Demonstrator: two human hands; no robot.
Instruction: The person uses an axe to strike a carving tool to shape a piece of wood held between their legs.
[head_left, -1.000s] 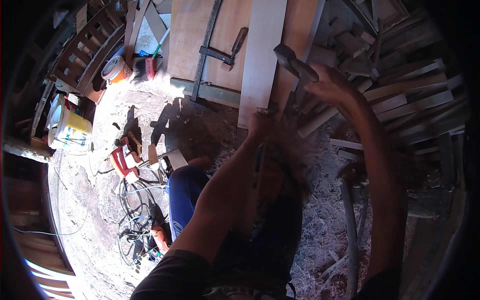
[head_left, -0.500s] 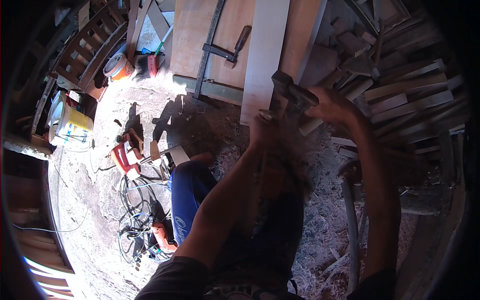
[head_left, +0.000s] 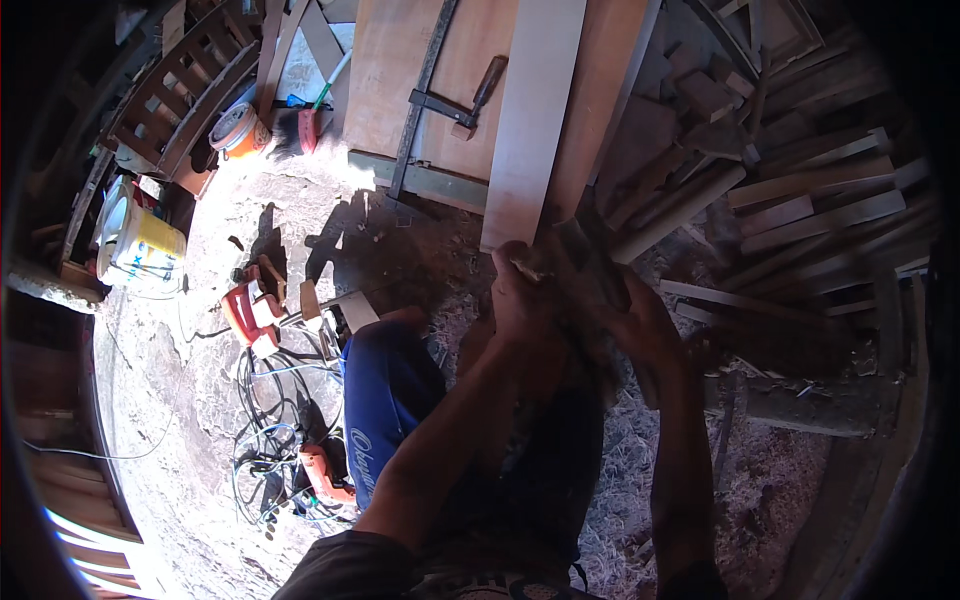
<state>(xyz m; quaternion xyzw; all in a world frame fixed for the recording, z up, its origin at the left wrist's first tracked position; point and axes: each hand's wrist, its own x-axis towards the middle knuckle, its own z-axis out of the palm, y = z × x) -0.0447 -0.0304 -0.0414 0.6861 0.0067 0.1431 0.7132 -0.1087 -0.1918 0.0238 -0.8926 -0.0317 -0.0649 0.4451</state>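
My left hand [head_left: 512,300] is closed around a small light-brown piece [head_left: 532,266], perhaps wood, whose end shows above the fist. My right hand [head_left: 640,322] grips a dark, blocky tool [head_left: 590,262]; blur and shadow hide its exact kind. The tool slants up and away from my right hand, close beside the left fist. Both hands are over my lap, just short of a long pale board [head_left: 530,140]. Below the hands, shadow hides much of what lies between my legs.
A bar clamp [head_left: 425,100] lies on a wide wooden panel [head_left: 375,90] ahead. Wood offcuts [head_left: 820,205] are heaped at the right. On the left are a red power tool [head_left: 248,312], an orange drill [head_left: 322,475], tangled cables [head_left: 270,400], a yellow-white bucket [head_left: 150,250] and an orange bucket [head_left: 240,135].
My right hand has swung the dark tool down and toward me, from above the board's near end to beside my left fist. My left hand has shifted slightly nearer to me.
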